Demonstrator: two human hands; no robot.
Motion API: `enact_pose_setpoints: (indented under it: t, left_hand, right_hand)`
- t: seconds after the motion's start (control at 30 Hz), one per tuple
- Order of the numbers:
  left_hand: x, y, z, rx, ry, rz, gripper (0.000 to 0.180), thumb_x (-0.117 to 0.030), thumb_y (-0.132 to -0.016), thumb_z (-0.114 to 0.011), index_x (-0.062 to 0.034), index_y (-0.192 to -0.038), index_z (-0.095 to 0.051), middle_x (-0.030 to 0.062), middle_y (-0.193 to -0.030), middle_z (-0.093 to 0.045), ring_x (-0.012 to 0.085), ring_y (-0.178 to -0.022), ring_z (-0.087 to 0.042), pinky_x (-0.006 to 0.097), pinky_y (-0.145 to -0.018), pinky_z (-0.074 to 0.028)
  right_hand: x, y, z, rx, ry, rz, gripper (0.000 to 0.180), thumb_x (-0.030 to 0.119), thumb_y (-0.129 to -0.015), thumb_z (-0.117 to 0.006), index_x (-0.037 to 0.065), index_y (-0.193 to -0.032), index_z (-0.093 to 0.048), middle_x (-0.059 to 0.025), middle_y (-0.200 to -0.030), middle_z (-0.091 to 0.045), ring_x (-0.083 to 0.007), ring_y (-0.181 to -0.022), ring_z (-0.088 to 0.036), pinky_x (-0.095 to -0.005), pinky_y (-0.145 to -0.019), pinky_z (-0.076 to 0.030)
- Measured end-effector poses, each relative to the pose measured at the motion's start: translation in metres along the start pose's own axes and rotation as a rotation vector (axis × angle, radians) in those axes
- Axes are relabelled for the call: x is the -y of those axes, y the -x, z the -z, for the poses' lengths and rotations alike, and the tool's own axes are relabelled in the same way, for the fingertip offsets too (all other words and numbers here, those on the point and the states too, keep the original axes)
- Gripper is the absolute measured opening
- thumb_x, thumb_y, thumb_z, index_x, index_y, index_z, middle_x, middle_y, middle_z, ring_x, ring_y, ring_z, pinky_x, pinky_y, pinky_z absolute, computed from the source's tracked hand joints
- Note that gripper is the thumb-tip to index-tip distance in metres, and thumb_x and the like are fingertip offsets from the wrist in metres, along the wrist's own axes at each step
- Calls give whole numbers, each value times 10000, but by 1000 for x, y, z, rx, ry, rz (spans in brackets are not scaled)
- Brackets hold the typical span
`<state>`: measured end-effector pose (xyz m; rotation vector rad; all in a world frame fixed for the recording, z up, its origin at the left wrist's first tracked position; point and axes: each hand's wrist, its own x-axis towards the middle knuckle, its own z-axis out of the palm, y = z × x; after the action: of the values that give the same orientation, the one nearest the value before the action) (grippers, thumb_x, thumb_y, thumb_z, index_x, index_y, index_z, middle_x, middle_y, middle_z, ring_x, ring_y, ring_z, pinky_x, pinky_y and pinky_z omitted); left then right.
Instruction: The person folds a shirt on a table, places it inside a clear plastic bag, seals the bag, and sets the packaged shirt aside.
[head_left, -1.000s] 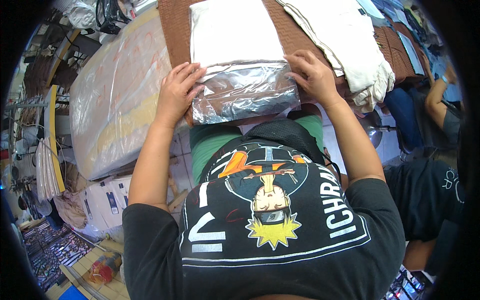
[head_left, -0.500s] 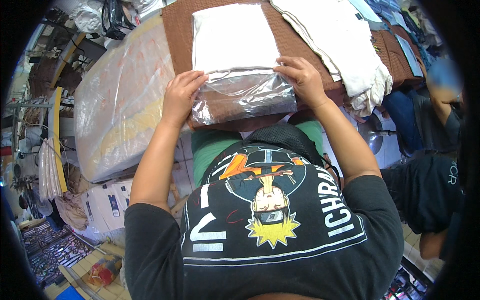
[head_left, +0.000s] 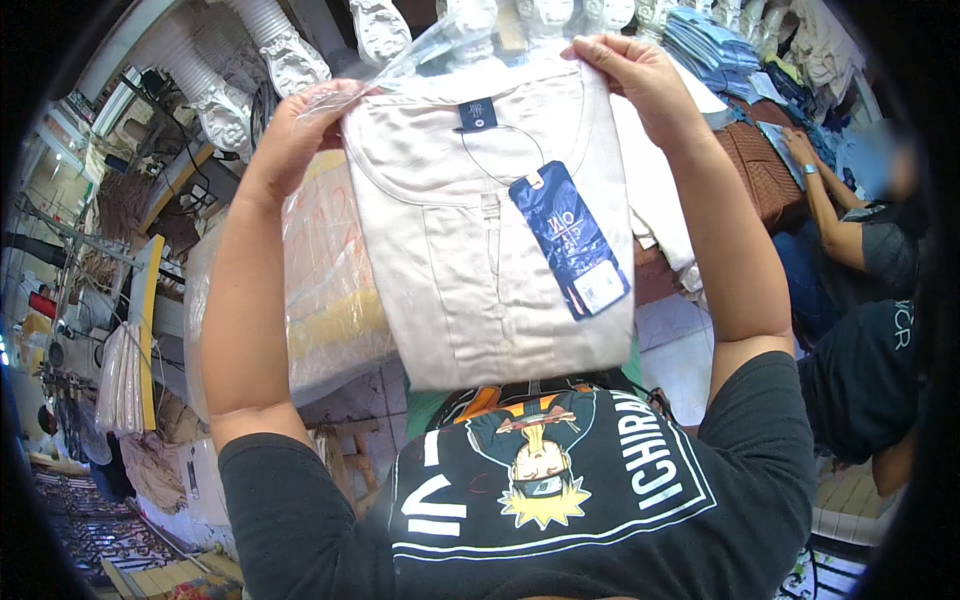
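Folded shirt [head_left: 490, 260] upright, collar up, long axis vertical

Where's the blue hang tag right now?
In the head view, the blue hang tag hangs on the folded cream shirt, right of centre, below the right hand.

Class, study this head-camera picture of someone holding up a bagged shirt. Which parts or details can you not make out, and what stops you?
- Table: head view, hidden behind the raised cream shirt.
- Fingertips of the left hand and right hand: curled behind the shirt's top edge.
- Clear plastic bag: its lower extent is too transparent to trace.
- Co-worker at right: partly cut off by the picture's dark rim.
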<state>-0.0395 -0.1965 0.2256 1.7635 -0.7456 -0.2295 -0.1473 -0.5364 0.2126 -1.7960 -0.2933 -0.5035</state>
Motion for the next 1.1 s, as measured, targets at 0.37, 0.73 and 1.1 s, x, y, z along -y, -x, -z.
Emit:
enact_pose_setpoints:
  t: [0.37, 0.73, 1.1]
  left_hand:
    - [-2, -8, 10, -135, -187, -373, 251, -179, -846, -587, -9, -1017, -655, 66, -929, -663, 134, -849, -623, 239, -743, -478]
    - [184, 89, -114, -29, -839, -391, 224, -109, -778, -635, -111, -999, -670, 37, -1072, -642, 252, -1090, -537, 393, -940, -397]
    - [166, 110, -111, -85, -803, -380, 391, -134, -743, -688, -96, -1121, -600, 83, -1117, -595, 255, -1037, -552, 368, -878, -439]
  right_hand:
    - [7, -19, -6, -134, 213, 293, 177, 163, -868, -607, 31, -965, -675, -24, -850, -670, -84, -808, -595, -249, -758, -467]
    - [-169, 147, -42, 45, 613, 86, 150, 159, -783, -663, 100, -919, -689, -48, -1013, -667, -231, -1075, -581, -368, -885, -451]
    - [-147, 161, -38, 118, 763, 153, 392, 134, -712, -709, 115, -1095, -625, -55, -1130, -623, -232, -1077, -568, -359, -888, -452]
